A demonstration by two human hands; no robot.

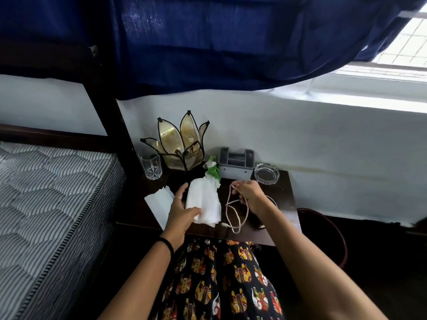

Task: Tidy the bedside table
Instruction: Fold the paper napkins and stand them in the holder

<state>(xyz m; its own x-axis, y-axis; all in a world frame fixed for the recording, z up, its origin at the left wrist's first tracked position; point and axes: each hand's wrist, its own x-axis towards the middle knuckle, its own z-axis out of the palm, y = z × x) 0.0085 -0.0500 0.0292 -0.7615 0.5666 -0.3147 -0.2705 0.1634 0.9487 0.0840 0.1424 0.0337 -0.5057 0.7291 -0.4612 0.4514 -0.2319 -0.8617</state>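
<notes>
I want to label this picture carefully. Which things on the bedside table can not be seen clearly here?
Head view only:
- Cable: its far end passes behind the right hand, so where it leads is hidden.
- Green item: mostly covered by the white tissue; what it is stays unclear.
- Small dark object by the table's front edge: hidden under the right forearm.
- Organizer compartments: too dark to show contents.
- Left hand grip: thumb on tissue, fingers behind.

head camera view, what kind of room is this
Most likely a bedroom, at the bedside. A striped mattress lies on a dark bed frame beside a small dark table that holds a petal-shaped lamp and a drinking glass, with a blue curtain over the window behind.
</notes>
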